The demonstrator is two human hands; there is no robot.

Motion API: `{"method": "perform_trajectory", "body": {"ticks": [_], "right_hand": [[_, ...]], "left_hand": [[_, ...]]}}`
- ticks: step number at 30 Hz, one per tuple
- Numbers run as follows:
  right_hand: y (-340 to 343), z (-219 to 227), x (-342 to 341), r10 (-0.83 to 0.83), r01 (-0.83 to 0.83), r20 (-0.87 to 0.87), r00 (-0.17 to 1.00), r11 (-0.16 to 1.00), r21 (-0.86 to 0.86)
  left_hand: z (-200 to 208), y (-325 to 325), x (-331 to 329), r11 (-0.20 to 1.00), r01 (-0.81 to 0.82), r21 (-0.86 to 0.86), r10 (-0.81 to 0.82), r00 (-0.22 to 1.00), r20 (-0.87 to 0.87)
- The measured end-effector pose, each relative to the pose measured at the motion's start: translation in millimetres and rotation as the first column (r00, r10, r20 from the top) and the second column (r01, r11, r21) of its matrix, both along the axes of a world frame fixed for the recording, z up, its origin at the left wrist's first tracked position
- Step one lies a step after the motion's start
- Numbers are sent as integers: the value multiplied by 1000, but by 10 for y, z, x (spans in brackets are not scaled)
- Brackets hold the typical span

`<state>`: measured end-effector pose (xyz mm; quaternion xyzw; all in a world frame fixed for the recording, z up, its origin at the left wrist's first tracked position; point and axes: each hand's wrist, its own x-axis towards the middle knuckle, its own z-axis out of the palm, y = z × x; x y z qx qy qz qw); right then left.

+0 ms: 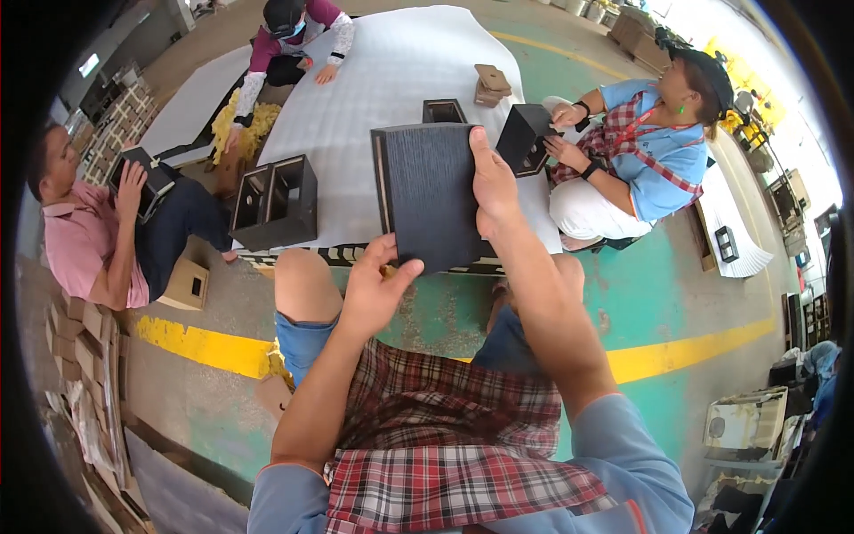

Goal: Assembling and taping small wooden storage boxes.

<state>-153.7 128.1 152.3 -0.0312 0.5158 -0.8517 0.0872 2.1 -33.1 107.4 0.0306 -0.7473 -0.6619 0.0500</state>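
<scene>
Between my hands, over the table's near edge, I hold up a black wood-grain box point(433, 191), its broad face toward me and one narrow side just showing at the left. My left hand point(378, 287) grips the lower left corner, thumb on the front face. Around the upper right edge closes my right hand point(494, 182), its thumb pointing up along the side. The fingers behind the box are hidden. To the left on the table stands an open black box frame point(277, 203) with two compartments. Another black box point(443, 111) shows partly behind the held one.
A white-covered table point(382, 71) spreads ahead, with a small stack of brown boards point(492, 84) on it. At the right a co-worker handles a black box point(527, 138); one at the left holds another black box point(147, 182). A third person reaches toward yellow material point(245, 125).
</scene>
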Motion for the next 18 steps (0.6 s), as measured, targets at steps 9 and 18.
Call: {"method": "perform_trajectory", "body": {"ticks": [9,18], "right_hand": [[182,133,75,359,-245,-143,922,829,502],[-387,-412,304,498,-474,31,867,803,361]], "left_hand": [[-81,-477,-33,886,-26,463,-27,994,107],[14,-1348,-589,997,62,-52,-46,960,276]]}}
